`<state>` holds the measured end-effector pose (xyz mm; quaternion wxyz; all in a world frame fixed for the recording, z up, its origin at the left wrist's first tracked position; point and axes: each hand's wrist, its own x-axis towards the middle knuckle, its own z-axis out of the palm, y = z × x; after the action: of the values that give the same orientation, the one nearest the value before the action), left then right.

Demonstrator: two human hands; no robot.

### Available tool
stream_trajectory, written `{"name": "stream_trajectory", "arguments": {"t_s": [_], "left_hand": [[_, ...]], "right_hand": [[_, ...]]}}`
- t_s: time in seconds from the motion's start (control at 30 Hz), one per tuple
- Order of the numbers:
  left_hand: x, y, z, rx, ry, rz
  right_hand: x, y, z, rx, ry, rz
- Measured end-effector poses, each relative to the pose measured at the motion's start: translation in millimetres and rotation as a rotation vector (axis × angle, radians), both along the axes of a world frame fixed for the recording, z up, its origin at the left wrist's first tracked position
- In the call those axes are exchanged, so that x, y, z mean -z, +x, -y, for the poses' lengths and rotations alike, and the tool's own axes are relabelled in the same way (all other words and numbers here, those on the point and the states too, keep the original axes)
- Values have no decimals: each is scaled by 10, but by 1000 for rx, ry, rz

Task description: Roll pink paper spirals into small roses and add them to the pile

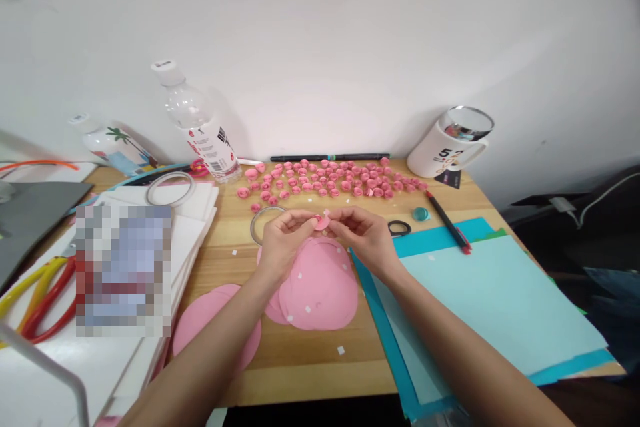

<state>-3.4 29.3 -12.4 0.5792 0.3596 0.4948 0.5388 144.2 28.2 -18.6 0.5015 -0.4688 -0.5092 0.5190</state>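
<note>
Between my two hands is a small pink paper roll [323, 221], pinched by the fingertips of both. My left hand [286, 240] is closed on its left side, and my right hand [364, 235] grips it from the right. A tiny white square shows at the roll's upper edge. Just below my hands lies a stack of pink paper circles [320, 287] dotted with small white squares. Another pile of pink circles [220, 313] is partly hidden under my left forearm. Beyond my fingers, many rolled pink paper flowers [320, 180] cover the back of the table.
Left are a water bottle [200, 127], a tape roll [171, 189] and red-and-yellow scissors [47, 293] on white sheets. A second tape ring [257, 227] lies by my left hand. Right are a white mug [440, 150], a red-black pen [449, 223] and blue paper sheets [490, 307].
</note>
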Motion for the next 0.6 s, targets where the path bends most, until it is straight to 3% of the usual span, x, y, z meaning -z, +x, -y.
{"name": "stream_trajectory", "arguments": {"t_s": [0.6], "left_hand": [[-23, 22, 55, 67, 51, -166]], "right_hand": [[41, -2, 0, 115, -9, -30]]}}
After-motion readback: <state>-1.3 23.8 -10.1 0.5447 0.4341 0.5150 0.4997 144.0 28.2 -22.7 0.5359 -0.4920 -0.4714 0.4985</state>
